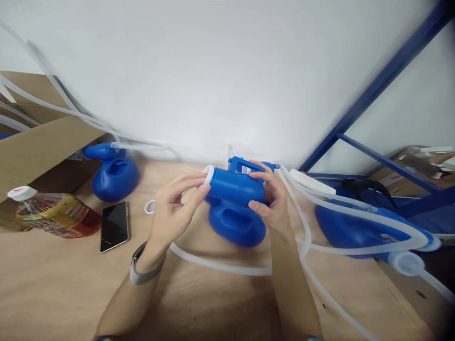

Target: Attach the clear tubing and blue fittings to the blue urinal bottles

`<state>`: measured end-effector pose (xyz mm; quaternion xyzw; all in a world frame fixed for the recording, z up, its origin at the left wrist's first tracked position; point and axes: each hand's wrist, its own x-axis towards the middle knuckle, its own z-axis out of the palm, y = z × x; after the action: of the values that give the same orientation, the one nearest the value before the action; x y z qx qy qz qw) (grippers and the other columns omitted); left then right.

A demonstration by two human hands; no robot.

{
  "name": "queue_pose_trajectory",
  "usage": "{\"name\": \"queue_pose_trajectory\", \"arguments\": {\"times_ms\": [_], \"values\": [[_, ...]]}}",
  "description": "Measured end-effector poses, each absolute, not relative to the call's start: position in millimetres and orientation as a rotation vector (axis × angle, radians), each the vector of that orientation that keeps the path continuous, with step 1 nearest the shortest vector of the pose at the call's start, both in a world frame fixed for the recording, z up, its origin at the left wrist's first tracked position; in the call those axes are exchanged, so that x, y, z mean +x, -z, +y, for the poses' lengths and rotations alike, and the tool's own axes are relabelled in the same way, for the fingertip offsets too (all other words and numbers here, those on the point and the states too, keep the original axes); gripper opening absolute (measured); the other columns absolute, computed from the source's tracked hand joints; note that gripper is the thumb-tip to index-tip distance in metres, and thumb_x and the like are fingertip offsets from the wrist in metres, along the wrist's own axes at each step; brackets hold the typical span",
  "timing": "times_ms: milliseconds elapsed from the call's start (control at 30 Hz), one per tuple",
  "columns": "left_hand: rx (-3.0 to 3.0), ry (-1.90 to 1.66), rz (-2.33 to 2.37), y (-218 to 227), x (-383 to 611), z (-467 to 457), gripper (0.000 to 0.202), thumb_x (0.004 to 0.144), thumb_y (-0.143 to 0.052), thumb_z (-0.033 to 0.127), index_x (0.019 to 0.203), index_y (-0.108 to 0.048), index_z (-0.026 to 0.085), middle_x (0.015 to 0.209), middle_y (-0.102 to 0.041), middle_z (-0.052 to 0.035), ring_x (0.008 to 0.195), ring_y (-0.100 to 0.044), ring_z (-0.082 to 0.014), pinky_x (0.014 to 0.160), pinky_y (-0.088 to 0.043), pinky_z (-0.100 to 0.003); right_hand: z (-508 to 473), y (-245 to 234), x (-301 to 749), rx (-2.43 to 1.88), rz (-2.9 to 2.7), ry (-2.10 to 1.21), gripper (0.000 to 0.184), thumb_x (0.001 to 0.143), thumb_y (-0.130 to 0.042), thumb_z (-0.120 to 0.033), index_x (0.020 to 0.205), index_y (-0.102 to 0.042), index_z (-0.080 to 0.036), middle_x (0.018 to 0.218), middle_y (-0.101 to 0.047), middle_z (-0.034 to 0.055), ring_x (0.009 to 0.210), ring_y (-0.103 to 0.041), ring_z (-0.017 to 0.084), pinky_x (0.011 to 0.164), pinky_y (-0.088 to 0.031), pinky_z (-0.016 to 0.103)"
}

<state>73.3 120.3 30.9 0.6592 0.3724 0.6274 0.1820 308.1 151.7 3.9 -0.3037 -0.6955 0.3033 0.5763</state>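
A blue plastic cylinder with a looped handle on its far side is held level above the table. My right hand grips its right end, fingers over the top and thumb on the near side. My left hand is closed at the other end, thumb and fingers pinching a white ring at the cylinder's mouth. Whether the ring is fully seated cannot be told. Below the cylinder sits a blue rounded bottle, partly covered by it. A clear hose curves across the table under my wrists.
On the left are a drink bottle, a phone, white rings, another blue bottle and a cardboard box. Looped tubing, a blue container, a power strip and a blue metal frame occupy the right.
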Motion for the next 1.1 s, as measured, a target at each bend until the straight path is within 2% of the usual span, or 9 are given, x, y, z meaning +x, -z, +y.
{"name": "queue_pose_trajectory", "arguments": {"times_ms": [133,367,433,533,600,700,800,867,1100], "values": [[1.896,-1.645,0.945,-32.7,64.9,123.2,0.007,0.091,-0.079,0.020,0.096,-0.083,0.024,0.097,-0.084,-0.0021,0.091,-0.077,-0.0181,0.084,-0.062,-0.029,152.3,-2.7,310.0,-0.775,-1.692,-0.628,0.056,0.084,-0.076,-0.069,0.124,-0.066,-0.030,0.162,-0.048,0.0100,0.148,-0.049,0.041,0.102,-0.058,0.054],[1.940,-1.478,0.775,-35.5,65.0,119.4,0.005,0.091,-0.078,0.018,0.087,-0.077,0.021,0.090,-0.080,-0.0042,0.085,-0.075,-0.0180,0.082,-0.062,-0.030,151.0,-9.5,314.9,-0.722,-1.785,-0.517,0.051,0.081,-0.083,-0.065,0.117,-0.073,-0.031,0.145,-0.062,0.0095,0.141,-0.055,0.038,0.116,-0.045,0.062],[1.856,-1.532,0.786,-32.1,65.1,118.8,0.014,0.086,-0.085,0.023,0.096,-0.076,0.021,0.095,-0.077,-0.0043,0.088,-0.073,-0.0181,0.082,-0.063,-0.030,149.5,-11.3,316.2,-0.705,-1.781,-0.516,0.048,0.082,-0.082,-0.064,0.116,-0.073,-0.031,0.141,-0.064,0.0096,0.140,-0.056,0.038,0.116,-0.045,0.062],[1.874,-1.570,0.857,-27.8,67.1,118.3,0.057,0.078,-0.090,0.029,0.131,-0.068,0.026,0.130,-0.068,-0.0100,0.116,-0.068,-0.0252,0.090,-0.064,-0.036,147.1,-11.7,311.8,-0.663,-1.800,-0.580,0.046,0.082,-0.083,-0.060,0.116,-0.073,-0.031,0.140,-0.064,0.0097,0.139,-0.056,0.038,0.116,-0.045,0.061],[2.046,-1.477,0.854,-27.0,70.6,117.0,0.059,0.085,-0.081,0.027,0.141,-0.064,0.028,0.147,-0.059,-0.0126,0.135,-0.060,-0.0309,0.105,-0.060,-0.045,145.9,-10.4,303.4,-0.618,-1.828,-0.629,0.047,0.080,-0.086,-0.057,0.117,-0.073,-0.031,0.140,-0.063,0.0098,0.137,-0.057,0.036,0.117,-0.045,0.060],[2.148,-1.479,0.777,-28.3,76.8,112.5,0.055,0.093,-0.071,0.024,0.146,-0.060,0.029,0.150,-0.061,-0.0122,0.142,-0.057,-0.0335,0.119,-0.049,-0.054,145.0,-8.0,287.3,-0.584,-1.818,-0.680,0.048,0.078,-0.087,-0.057,0.114,-0.072,-0.030,0.139,-0.062,0.0101,0.136,-0.058,0.035,0.117,-0.045,0.058],[2.131,-1.555,0.781,-29.4,80.0,108.4,0.074,0.089,-0.076,0.030,0.158,-0.047,0.029,0.158,-0.055,-0.0135,0.151,-0.047,-0.0391,0.125,-0.042,-0.060,144.7,-6.8,276.8,-0.609,-1.774,-0.714,0.050,0.078,-0.083,-0.066,0.110,-0.072,-0.029,0.138,-0.062,0.0109,0.138,-0.058,0.036,0.117,-0.047,0.056],[2.159,-1.578,0.770,-27.4,80.5,109.0,0.077,0.088,-0.078,0.033,0.158,-0.047,0.029,0.162,-0.051,-0.0141,0.155,-0.041,-0.0415,0.127,-0.037,-0.062,144.7,-6.3,275.3,-0.617,-1.760,-0.734,0.053,0.077,-0.082,-0.070,0.110,-0.072,-0.029,0.138,-0.062,0.0109,0.140,-0.056,0.037,0.118,-0.046,0.057],[2.043,-1.550,0.805,-4.0,70.2,124.7,0.089,0.091,-0.076,0.041,0.166,-0.029,0.027,0.154,-0.055,-0.0187,0.143,-0.056,-0.0345,0.116,-0.050,-0.053,142.8,-1.9,268.5,-0.712,-1.720,-0.859,0.041,0.084,-0.084,-0.056,0.113,-0.075,-0.029,0.133,-0.066,0.0088,0.138,-0.059,0.033,0.122,-0.043,0.054]]}}
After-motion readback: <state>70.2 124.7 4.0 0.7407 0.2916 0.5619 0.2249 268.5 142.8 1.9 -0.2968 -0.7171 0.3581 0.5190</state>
